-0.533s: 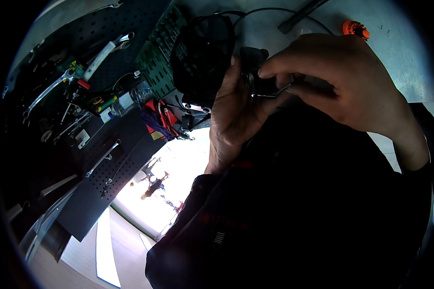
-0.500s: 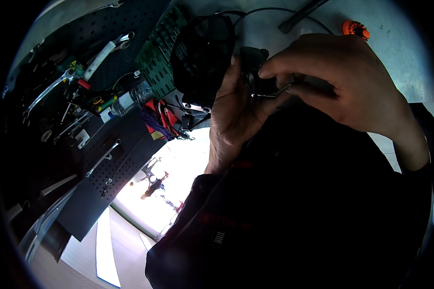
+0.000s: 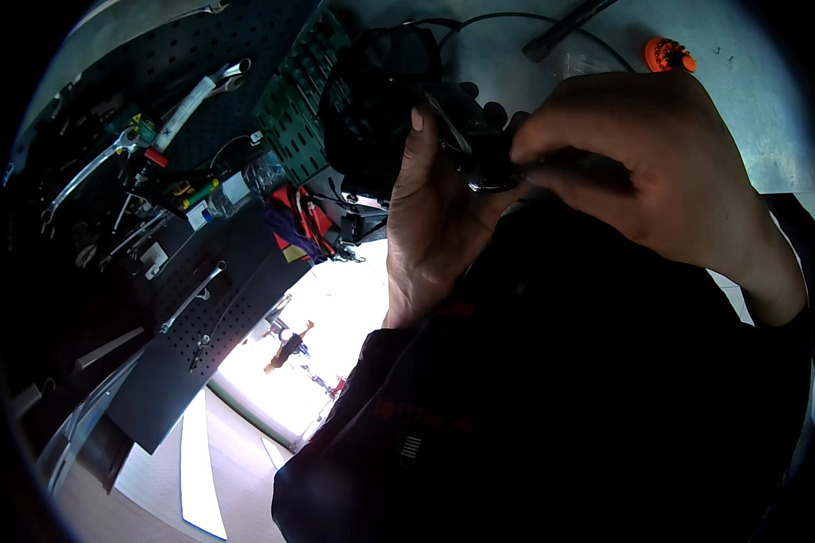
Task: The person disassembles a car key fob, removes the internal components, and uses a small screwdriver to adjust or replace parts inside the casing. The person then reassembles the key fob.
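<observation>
My left hand is closed around a small dark part, its palm turned up and its thumb raised along the left side. The part's kind is lost in shadow; a slim shiny edge runs beside the thumb, and another glint shows low on it. My right hand reaches in from the right, thumb and forefinger pinched at the part's right side. Whatever sits between those fingertips is too dark to make out. Just beyond my left thumb lies a larger black object with a rounded rim.
A grey tabletop bears an orange ribbed piece, a black bar and a thin cable. To the left stand a green slotted tray and a dark pegboard with wrenches. A red and purple bundle lies between.
The dark part has turned in my left hand, and a shiny edge now shows by the thumb, which has shifted left. The thin metal piece at my right fingertips is no longer visible.
</observation>
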`<act>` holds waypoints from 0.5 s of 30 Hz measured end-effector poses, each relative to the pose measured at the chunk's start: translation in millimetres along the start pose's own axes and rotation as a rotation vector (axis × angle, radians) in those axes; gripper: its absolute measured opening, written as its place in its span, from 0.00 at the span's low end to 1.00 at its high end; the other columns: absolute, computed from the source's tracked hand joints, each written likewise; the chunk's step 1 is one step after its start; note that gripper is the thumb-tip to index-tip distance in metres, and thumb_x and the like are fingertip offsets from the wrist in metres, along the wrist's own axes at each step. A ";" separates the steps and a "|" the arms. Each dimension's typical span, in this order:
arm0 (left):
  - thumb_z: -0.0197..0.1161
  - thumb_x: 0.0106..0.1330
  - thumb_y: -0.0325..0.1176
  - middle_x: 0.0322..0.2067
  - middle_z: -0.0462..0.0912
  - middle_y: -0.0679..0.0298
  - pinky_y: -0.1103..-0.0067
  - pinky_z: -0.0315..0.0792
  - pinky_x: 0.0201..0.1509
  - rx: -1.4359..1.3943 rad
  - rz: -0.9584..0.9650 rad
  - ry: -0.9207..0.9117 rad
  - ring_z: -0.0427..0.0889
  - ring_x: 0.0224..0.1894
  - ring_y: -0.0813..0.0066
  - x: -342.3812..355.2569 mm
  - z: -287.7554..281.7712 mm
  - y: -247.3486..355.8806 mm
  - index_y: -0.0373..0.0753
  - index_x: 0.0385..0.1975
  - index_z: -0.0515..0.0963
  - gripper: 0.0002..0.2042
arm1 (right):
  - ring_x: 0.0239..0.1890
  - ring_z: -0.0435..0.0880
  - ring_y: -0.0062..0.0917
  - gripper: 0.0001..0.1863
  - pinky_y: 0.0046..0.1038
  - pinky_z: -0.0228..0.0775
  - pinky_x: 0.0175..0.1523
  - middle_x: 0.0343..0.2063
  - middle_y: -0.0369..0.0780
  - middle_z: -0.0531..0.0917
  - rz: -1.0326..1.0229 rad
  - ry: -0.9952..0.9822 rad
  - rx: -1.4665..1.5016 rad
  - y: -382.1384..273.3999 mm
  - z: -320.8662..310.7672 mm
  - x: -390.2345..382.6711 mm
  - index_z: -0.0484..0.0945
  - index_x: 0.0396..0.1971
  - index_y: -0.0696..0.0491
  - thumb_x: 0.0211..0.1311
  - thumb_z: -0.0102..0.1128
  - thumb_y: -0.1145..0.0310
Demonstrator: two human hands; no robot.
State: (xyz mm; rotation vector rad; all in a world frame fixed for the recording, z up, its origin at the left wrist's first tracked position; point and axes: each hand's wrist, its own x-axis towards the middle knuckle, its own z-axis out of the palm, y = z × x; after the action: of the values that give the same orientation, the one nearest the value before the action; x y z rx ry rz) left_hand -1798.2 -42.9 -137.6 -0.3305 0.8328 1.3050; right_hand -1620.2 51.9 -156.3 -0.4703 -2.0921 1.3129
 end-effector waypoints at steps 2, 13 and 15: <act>0.55 0.66 0.49 0.47 0.74 0.57 0.62 0.79 0.53 0.005 -0.023 -0.026 0.76 0.52 0.61 0.7 -2.3 1.5 0.40 0.52 0.66 0.22 | 0.28 0.82 0.24 0.10 0.23 0.73 0.32 0.27 0.36 0.82 -0.005 0.027 0.019 0.9 3.1 -0.6 0.79 0.32 0.53 0.47 0.67 0.74; 0.53 0.67 0.49 0.49 0.72 0.54 0.60 0.80 0.50 -0.039 -0.066 -0.051 0.76 0.53 0.59 3.5 -10.0 4.3 0.39 0.55 0.64 0.24 | 0.29 0.82 0.23 0.11 0.22 0.73 0.30 0.26 0.35 0.81 -0.067 0.014 0.037 0.5 2.4 5.0 0.80 0.32 0.51 0.46 0.68 0.76; 0.53 0.68 0.48 0.49 0.72 0.53 0.60 0.81 0.50 -0.053 -0.050 -0.036 0.76 0.53 0.59 3.7 -7.0 3.6 0.39 0.55 0.64 0.23 | 0.28 0.82 0.22 0.09 0.21 0.72 0.29 0.26 0.35 0.82 -0.104 0.041 -0.056 1.9 1.8 2.7 0.80 0.30 0.52 0.45 0.68 0.74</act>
State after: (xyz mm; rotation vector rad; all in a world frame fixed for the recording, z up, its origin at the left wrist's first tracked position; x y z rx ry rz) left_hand -1803.9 -43.9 -144.1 -0.3662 0.7565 1.2847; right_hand -1623.5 53.2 -157.7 -0.4031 -2.0950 1.1790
